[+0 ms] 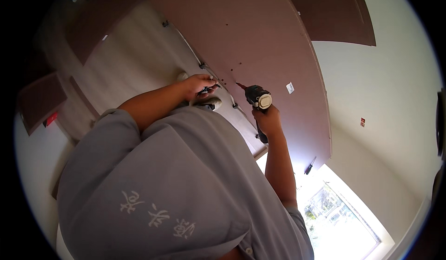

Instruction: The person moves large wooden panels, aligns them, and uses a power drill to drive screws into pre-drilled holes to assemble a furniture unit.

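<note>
My right hand (268, 120) is wrapped round the grip of a black cordless drill (258, 98) with a pale round rear end. The drill's reddish tip points left, close to the surface of a large brown panel (278, 60). Left of it, my left hand (200, 86) is closed with fingers pinched on small dark pieces (204, 91), too small to name. That hand is beside the panel's near left edge, where dark hinge-like fittings (202, 66) sit in a row. Several small dark dots, holes or screws, mark the panel between the two hands.
A screwdriver (310, 166) lies at the panel's lower right end. A white label (290, 87) is on the panel. Other brown panels (332, 14) are at the upper right and left. My shoe (213, 103) shows below my left hand. A bright window (341, 218) is at lower right.
</note>
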### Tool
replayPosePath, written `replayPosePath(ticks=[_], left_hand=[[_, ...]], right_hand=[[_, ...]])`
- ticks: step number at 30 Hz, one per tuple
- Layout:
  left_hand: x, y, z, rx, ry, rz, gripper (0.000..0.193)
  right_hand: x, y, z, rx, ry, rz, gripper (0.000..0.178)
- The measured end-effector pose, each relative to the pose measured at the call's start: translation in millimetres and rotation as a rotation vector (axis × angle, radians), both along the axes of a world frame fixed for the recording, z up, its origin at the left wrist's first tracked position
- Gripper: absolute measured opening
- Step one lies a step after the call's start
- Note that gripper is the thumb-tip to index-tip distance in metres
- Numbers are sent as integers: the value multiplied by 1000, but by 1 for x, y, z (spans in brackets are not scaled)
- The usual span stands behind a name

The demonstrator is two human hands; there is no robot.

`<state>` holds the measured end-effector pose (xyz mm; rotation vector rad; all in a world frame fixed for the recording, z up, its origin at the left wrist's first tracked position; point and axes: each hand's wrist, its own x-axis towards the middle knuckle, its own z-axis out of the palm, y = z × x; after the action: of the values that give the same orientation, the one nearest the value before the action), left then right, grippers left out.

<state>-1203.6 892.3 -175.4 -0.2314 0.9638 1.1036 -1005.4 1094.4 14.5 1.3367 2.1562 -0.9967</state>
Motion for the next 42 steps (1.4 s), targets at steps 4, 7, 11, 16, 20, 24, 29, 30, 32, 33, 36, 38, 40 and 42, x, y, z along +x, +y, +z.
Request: replayPosePath(ticks=[4,7,11,16,20,24,29,30,32,33,36,38,40,42], left_hand=[[1,4,-7,3,-13,31,15],[1,9,-2,-23,3,16,14],[-3,14,-1,-19,-14,-13,14],[-1,22,12,-17,-35,-84,12],[11,31,13,-38,-47,-146,14],[18,40,-3,-70,76,-131,16],[3,28,-15,-160,63,-99,25],[0,23,-18,-172,55,-84,24],[-4,13,-22,-194,36,-61,22],[-7,10,-21,-199,50,-56,22],[-8,2,-19,-189,93,-55,21],[-6,0,-21,-155,123,-50,19],[-5,4,-16,-122,112,-57,19],[-2,1,-11,-113,82,-56,19]], right_hand=[[35,-19,10,-395,338,-407,32],[57,-32,2,-552,497,-554,42],[56,-42,4,-573,570,-601,48],[57,-40,-2,-655,570,-626,48],[61,-44,-20,-639,608,-647,45],[54,-52,-46,-477,550,-575,40],[57,-40,-81,-226,171,-314,39],[45,-37,-67,-175,94,-227,42],[12,-40,-35,-49,28,-68,42],[-4,-44,-23,15,-4,9,41],[-33,-43,-10,44,-132,158,43],[-37,-39,-12,53,-156,152,46],[-37,-34,-11,38,-160,99,45],[-37,-34,-11,3,-171,89,45]])
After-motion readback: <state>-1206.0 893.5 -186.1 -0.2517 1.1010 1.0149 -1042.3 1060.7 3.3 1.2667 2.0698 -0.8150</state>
